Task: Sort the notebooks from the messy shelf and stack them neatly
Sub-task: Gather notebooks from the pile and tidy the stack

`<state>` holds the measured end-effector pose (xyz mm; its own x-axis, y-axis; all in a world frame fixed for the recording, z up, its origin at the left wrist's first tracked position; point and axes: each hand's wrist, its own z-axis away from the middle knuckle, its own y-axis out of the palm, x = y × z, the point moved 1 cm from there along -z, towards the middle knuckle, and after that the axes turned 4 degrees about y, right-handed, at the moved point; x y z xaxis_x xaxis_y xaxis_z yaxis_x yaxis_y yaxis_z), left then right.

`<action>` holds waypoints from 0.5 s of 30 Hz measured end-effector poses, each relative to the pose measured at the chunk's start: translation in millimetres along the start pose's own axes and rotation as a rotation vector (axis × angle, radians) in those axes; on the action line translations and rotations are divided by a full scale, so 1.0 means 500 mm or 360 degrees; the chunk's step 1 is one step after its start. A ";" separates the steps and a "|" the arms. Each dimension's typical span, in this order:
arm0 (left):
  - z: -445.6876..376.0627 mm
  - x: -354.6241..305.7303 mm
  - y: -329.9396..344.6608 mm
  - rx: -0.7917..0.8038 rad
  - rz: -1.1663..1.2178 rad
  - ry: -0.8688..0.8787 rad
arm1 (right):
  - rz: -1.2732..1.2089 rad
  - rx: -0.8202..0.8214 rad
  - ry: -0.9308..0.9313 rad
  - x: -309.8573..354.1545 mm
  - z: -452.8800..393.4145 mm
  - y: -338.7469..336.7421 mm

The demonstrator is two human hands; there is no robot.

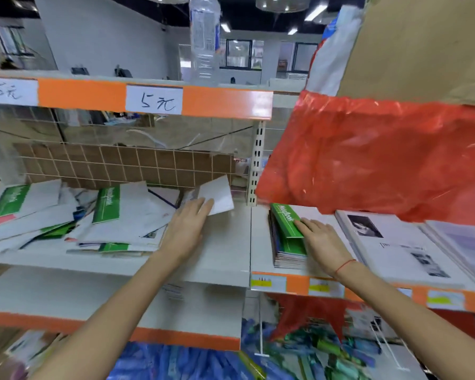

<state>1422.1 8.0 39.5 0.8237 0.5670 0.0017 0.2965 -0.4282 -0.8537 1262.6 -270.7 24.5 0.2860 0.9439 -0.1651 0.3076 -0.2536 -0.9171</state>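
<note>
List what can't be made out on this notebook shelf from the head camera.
- Neat stack: its right part is covered by the right hand and the red plastic bag, so the count is unreadable.
- White notebook at the left hand: cover blurred, grip unclear.
- Messy pile: overlapping, blurred, cut by the left edge.
- Yellow price tags: too small and blurred.

messy pile [74, 223] lies left on the shelf [225, 242], neat stack [287, 237] right.

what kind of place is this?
Likely a small shop or a mock-up of one. Handwritten price tags on orange-edged shelves, yellow labels on the shelf front, and notebooks laid out as stock. Desks show behind.
</note>
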 end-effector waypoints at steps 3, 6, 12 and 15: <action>0.009 -0.023 0.009 -0.0010 0.0015 -0.0025 | -0.0212 0.0089 -0.0017 0.000 0.002 0.009; 0.011 -0.030 0.009 0.0008 -0.0006 -0.0043 | -0.0410 0.0429 -0.0008 -0.001 0.001 0.017; -0.006 -0.017 0.003 0.0004 -0.0025 -0.0007 | -0.0646 0.0664 0.0060 -0.001 -0.023 -0.001; -0.019 -0.009 0.004 0.0017 -0.0032 0.0019 | -0.0669 0.0724 0.0087 -0.007 -0.022 0.004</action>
<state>1423.9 -2.2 42.7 0.8233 0.5671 0.0251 0.3079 -0.4091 -0.8590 1272.4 -276.8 27.1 0.2744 0.9282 0.2514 -0.0100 0.2642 -0.9644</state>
